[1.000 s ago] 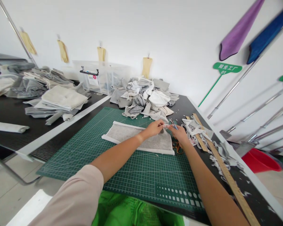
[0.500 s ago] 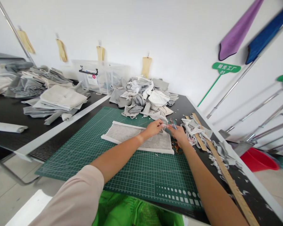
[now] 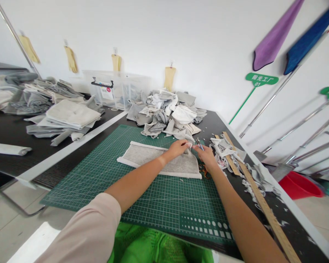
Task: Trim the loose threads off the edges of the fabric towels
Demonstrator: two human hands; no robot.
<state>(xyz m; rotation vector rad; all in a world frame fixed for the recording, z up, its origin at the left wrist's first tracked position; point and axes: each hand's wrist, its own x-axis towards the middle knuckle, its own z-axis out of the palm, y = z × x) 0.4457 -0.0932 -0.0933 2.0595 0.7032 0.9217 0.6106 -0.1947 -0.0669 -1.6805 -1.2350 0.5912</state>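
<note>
A grey cloth piece with white edging (image 3: pixel 156 159) lies flat on the green cutting mat (image 3: pixel 142 193). My left hand (image 3: pixel 178 149) pinches a white strip at the cloth's far right corner. My right hand (image 3: pixel 207 157) is closed round scissors (image 3: pixel 200 143), whose blades point up at that same corner; the orange handles show under the palm. The two hands almost touch.
A heap of grey and white cloth (image 3: pixel 167 113) lies behind the mat, with a clear plastic box (image 3: pixel 112 89) further back. Folded cloth stacks (image 3: pixel 68 117) sit at the left. Trimmed scraps (image 3: pixel 230 151) and a wooden ruler (image 3: pixel 263 204) lie at the right. A red basin (image 3: pixel 298 184) stands below.
Both hands have stayed at the cloth's far right corner and edged slightly closer together. The view has drifted a little.
</note>
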